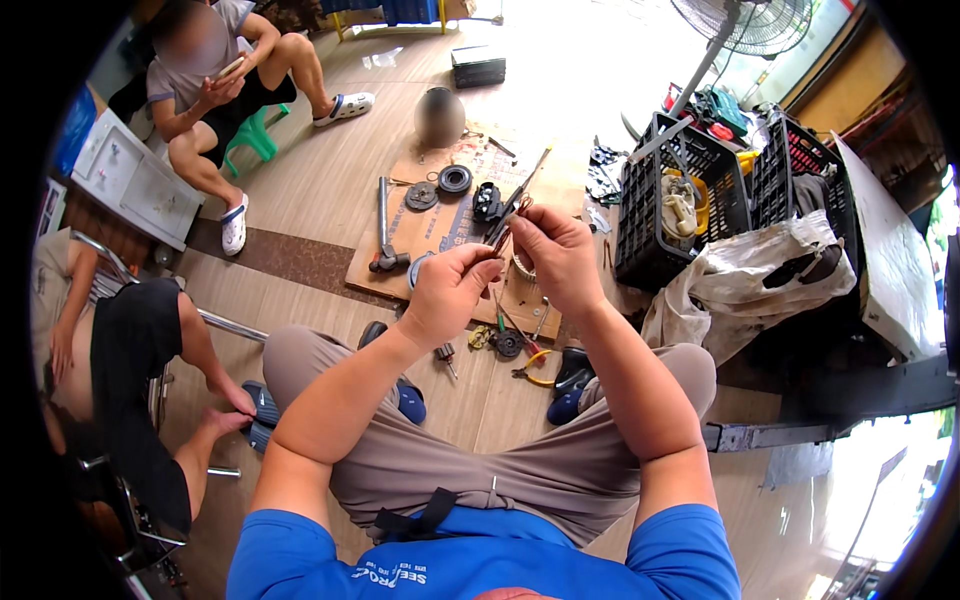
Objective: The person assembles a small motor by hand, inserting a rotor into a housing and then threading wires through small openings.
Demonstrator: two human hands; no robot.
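Observation:
Both of my hands are raised over a cardboard sheet (415,238) on the floor. Thin reddish-brown wires (525,202) stick up in a small loop at the fingertips of my right hand (560,258), which is closed in a pinch on them. My left hand (450,292) is closed too, thumb against fingers, close beside the right. What it pinches seems to be the lower part of the same wires, largely hidden by the fingers. Just beyond the hands lie a black motor-like part (488,203) and a long thin rod (538,172).
On the cardboard lie a hammer (383,225), a black ring (455,180) and a grey disc (421,196). Yellow-handled pliers (540,368) rest near my right foot. Black crates (640,225) stand at right. One person (205,90) sits far left; another (140,350) sits nearer.

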